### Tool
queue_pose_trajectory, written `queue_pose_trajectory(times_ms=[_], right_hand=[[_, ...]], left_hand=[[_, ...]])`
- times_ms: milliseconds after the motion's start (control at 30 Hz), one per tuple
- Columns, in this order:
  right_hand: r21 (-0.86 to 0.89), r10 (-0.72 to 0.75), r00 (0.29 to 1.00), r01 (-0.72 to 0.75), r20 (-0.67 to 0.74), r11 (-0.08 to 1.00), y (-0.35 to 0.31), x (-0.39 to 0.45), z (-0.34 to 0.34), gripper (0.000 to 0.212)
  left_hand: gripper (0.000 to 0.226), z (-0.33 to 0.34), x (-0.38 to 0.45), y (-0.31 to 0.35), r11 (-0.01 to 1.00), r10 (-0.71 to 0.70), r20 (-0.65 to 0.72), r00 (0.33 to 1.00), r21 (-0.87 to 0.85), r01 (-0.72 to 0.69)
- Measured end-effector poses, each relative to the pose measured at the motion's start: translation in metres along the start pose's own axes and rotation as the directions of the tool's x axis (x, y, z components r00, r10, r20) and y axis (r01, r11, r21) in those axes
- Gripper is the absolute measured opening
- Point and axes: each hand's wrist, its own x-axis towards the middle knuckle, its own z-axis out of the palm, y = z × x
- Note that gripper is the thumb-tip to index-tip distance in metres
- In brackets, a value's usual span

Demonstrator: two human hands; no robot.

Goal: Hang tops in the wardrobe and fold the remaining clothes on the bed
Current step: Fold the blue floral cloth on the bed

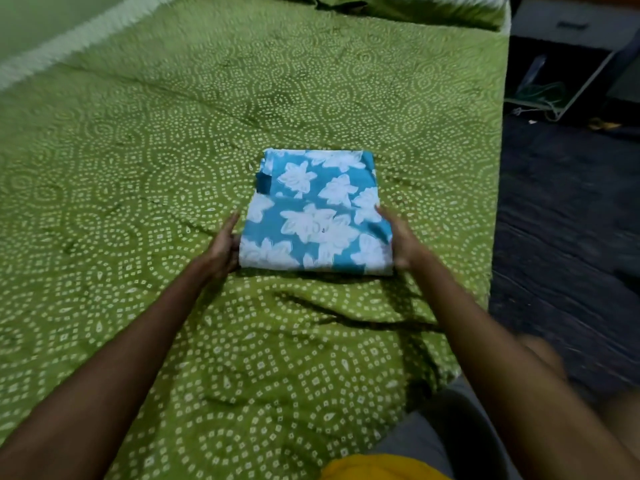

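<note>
A blue garment with white flowers (317,213) lies folded into a neat rectangle on the bed's green dotted sheet (138,168). My left hand (225,245) rests flat against the garment's left edge, fingers straight and pointing away from me. Against the right edge presses my right hand (398,239), also with straight fingers, its thumb near the front corner. The fold's near edge looks slightly raised off the sheet between the two hands.
Green pillows (408,8) lie at the head of the bed. Right of the bed is dark floor (561,237) with a white frame and cables (568,95). A grey and yellow cloth (398,459) shows at the bottom edge.
</note>
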Motion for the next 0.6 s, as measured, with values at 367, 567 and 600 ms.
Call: queue_pose_trajectory(times_ms=[367, 567, 600], right_hand=[[-0.622, -0.450, 0.789, 0.112, -0.418, 0.775, 0.058, -0.015, 0.016, 0.050], [-0.678, -0.390, 0.835, 0.026, -0.389, 0.734, 0.060, -0.031, 0.012, 0.051], [-0.694, -0.379, 0.845, 0.013, -0.377, 0.720, 0.067, -0.038, 0.010, 0.050]], left_hand=[[0.057, 0.021, -0.011, -0.060, 0.785, 0.381, -0.433, 0.817, 0.619, -0.038], [0.053, 0.012, -0.036, -0.079, 0.747, 0.475, -0.434, 0.765, 0.659, -0.089], [0.050, 0.010, -0.044, -0.085, 0.749, 0.459, -0.430, 0.777, 0.658, -0.078]])
